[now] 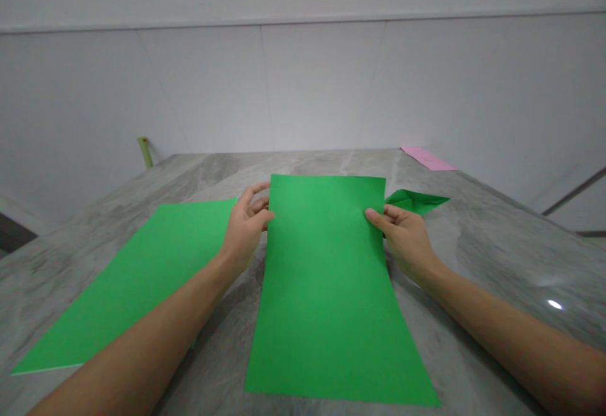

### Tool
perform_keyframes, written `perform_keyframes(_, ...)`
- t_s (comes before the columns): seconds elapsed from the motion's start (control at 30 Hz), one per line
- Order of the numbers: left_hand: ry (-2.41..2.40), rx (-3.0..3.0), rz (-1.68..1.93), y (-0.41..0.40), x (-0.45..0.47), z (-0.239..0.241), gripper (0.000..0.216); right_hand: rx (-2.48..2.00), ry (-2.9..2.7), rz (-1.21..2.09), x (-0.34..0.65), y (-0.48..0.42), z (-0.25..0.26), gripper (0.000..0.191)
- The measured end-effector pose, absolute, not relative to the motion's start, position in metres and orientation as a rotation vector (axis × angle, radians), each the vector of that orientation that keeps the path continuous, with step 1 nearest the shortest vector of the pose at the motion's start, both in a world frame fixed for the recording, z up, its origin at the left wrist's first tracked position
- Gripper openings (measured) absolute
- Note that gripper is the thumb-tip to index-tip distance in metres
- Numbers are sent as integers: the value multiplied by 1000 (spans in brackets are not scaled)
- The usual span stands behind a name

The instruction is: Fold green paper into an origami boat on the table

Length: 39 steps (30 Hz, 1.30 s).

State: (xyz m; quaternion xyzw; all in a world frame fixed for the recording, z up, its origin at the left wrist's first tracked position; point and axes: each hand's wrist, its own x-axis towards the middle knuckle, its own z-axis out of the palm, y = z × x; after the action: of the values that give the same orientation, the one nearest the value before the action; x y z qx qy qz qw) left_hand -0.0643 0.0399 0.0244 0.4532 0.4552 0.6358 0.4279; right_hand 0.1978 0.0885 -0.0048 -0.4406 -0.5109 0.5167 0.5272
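A green sheet of paper [329,290] is held in front of me, its far end raised off the table and its near end spreading toward me. My right hand [404,233] pinches the sheet's right edge, thumb on top and fingers partly hidden behind. At the left edge, my left hand [246,217] has its thumb tip just over the paper, while its fingertips go out of sight behind it. A folded green paper piece [416,201] lies beyond my right hand. Left of my left hand is a stack of green paper [142,277], partly covered by my forearm.
The grey marble-patterned table [473,264] runs back to a pale wall [312,88]. A pink paper [428,158] lies at the far right edge. Off the far left side, a light green strip-like object [145,152] stands against the wall.
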Motion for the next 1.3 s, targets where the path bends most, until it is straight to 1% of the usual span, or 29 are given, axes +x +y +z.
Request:
perform_keyframes(0.07,1139,1095,1596,39,-65,27,54,-1061,-1229,1229,198,88,-4,29)
perform_keyframes(0.1,1151,1058,1589,40,-66,27,52,-1065,-1235,1222,198,88,-4,29)
perform_keyframes(0.17,1197,976,1541,42,-68,26,42,-1070,-1248,1208,198,88,-4,29)
perform_keyframes(0.27,1237,979,1366,47,-71,20,26,-1075,-1247,1198,199,88,-4,30)
perform_keyframes(0.37,1241,1036,1267,49,-72,14,20,-1076,-1230,1206,198,87,-3,30)
perform_keyframes(0.63,1256,1044,1239,47,-71,13,19,-1064,-1240,1171,198,84,0,27)
perform_keyframes(0.77,1239,1075,1279,48,-70,13,20,-1002,-1306,1094,200,87,-2,16)
perform_keyframes(0.87,1275,1085,1349,50,-72,12,16,-965,-1343,1036,201,88,-1,7)
perform_keyframes(1.0,1336,1076,1441,53,-81,13,13,-937,-1403,852,201,87,2,10)
perform_keyframes(1.1,1360,1057,1470,54,-86,17,15,-943,-1399,777,200,87,4,12)
perform_keyframes(1.2,1356,1006,1444,55,-87,20,18,-972,-1405,759,200,89,2,12)
perform_keyframes(1.3,1358,921,1401,56,-87,20,27,-1041,-1421,864,200,90,0,14)
